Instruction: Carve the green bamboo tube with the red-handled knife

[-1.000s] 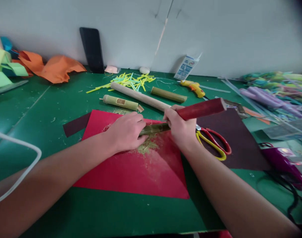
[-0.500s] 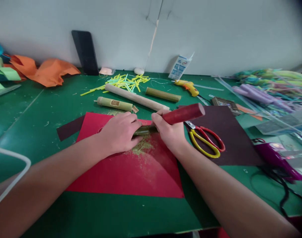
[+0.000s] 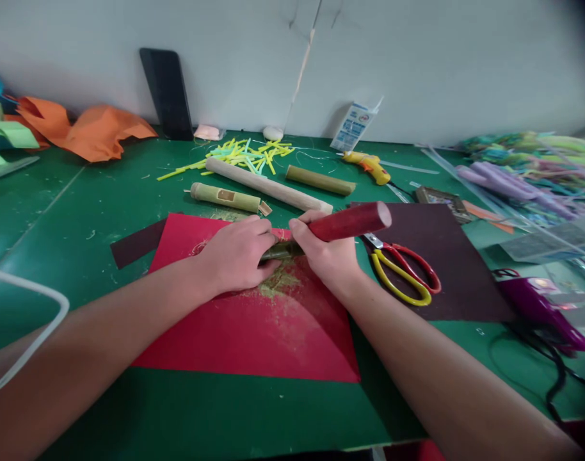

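My left hand point(image 3: 242, 253) is closed around a short dark green bamboo tube point(image 3: 276, 251) and holds it down on a red sheet point(image 3: 254, 339). Thumb and fingers of my right hand point(image 3: 328, 256) wrap a tool with a thick red wooden handle point(image 3: 352, 221), which points up to the right. Its working end meets the tube's right end, but my fingers hide its shape. Fine bamboo dust point(image 3: 279, 283) lies on the sheet just below the tube. Scissors point(image 3: 402, 272) with one yellow and one red grip rest to the right of my right hand.
Behind my hands lie a bamboo tube with a cut window point(image 3: 228, 197), a pale wooden rod point(image 3: 268, 184) and another bamboo piece point(image 3: 320, 180). A yellow glue gun point(image 3: 368, 166), a leaning black phone point(image 3: 166, 93) and a purple device point(image 3: 544, 310) with a cord surround them.
My right hand and the red handle have shifted slightly left, toward my left hand. The left hand keeps its grip on the tube. The whole view has shifted a little.
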`<state>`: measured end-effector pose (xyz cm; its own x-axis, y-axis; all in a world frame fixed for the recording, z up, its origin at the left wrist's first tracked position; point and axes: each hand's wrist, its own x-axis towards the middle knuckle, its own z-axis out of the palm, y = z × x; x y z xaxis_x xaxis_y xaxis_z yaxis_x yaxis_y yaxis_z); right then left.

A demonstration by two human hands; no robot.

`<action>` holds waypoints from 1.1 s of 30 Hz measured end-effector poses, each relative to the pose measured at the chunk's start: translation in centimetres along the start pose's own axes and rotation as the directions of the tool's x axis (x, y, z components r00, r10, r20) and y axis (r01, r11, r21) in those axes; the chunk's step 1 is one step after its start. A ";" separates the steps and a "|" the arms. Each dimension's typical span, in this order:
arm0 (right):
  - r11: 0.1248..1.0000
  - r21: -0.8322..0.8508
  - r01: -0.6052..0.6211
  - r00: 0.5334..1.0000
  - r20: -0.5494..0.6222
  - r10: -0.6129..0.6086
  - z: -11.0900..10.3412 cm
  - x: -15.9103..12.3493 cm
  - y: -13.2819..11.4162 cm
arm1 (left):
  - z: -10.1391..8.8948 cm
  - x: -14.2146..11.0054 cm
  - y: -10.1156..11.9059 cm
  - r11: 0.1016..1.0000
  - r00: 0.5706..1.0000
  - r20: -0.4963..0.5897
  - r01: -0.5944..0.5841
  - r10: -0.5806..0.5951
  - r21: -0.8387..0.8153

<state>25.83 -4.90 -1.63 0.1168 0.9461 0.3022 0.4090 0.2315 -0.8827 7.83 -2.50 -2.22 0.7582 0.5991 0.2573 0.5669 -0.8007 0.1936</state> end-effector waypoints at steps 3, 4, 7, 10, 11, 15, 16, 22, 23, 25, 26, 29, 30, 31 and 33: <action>1.000 -0.006 0.011 1.000 0.001 -0.011 0.0 0.0 0.0 | 0.3 0.1 0.0 1.000 0.999 -0.032 -0.003 0.004 0.012; 1.000 -0.003 0.014 1.000 0.000 -0.014 0.0 0.1 0.0 | 0.4 0.1 0.0 1.000 0.999 -0.040 -0.003 0.003 0.017; 1.000 0.013 0.008 1.000 -0.005 -0.008 0.1 0.1 -0.1 | 0.6 0.2 0.0 1.000 0.999 -0.039 -0.004 0.005 0.018; 1.000 0.014 0.005 1.000 -0.003 -0.005 0.0 0.1 -0.2 | 0.6 0.2 0.0 1.000 1.000 -0.020 0.001 -0.001 0.010; 1.000 0.012 0.004 1.000 -0.001 -0.004 0.0 0.1 -0.2 | 0.6 0.2 0.0 1.000 1.000 -0.017 0.007 -0.007 0.009; 1.000 0.008 -0.002 1.000 -0.007 0.002 0.1 0.1 -0.1 | 0.4 0.2 0.1 1.000 1.000 -0.008 0.027 -0.027 0.014; 1.000 0.008 -0.003 1.000 -0.010 0.003 0.1 0.1 -0.1 | 0.4 0.2 0.1 1.000 1.000 -0.003 0.027 -0.027 0.015; 1.000 0.006 0.007 1.000 -0.021 -0.007 0.1 0.1 -0.2 | 0.4 0.2 -0.1 1.000 1.000 0.006 0.021 -0.021 0.015; 1.000 0.005 0.007 1.000 -0.019 -0.007 0.1 0.1 -0.2 | 0.5 0.2 -0.1 1.000 1.000 0.004 0.023 -0.024 0.018; 1.000 0.001 0.003 1.000 -0.018 -0.003 0.1 0.1 -0.3 | 0.5 0.2 -0.1 0.999 1.000 0.001 0.027 -0.027 0.022; 1.000 0.000 0.000 1.000 -0.021 0.000 0.1 0.1 -0.3 | 0.5 0.2 -0.1 0.999 1.000 -0.001 0.027 -0.027 0.023; 1.000 -0.007 -0.006 1.000 -0.024 0.006 0.1 0.2 -0.3 | 0.5 0.2 -0.1 1.000 1.000 0.000 0.020 -0.020 0.021; 1.000 -0.008 -0.006 1.000 -0.021 0.006 0.1 0.2 -0.2 | 0.5 0.2 -0.1 1.000 1.000 -0.001 0.019 -0.019 0.022; 1.000 -0.009 -0.003 1.000 -0.017 0.003 0.1 0.2 -0.2 | 0.5 0.2 0.0 1.000 1.000 -0.001 0.018 -0.018 0.022; 1.000 -0.009 0.002 1.000 -0.013 -0.003 0.1 0.2 -0.2 | 0.5 0.2 0.0 1.000 1.000 -0.003 0.017 -0.017 0.021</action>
<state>25.70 -4.69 -1.45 0.1278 0.9424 0.3092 0.4175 0.2317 -0.8786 8.15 -2.34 -2.66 0.7477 0.6123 0.2570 0.5861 -0.7904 0.1778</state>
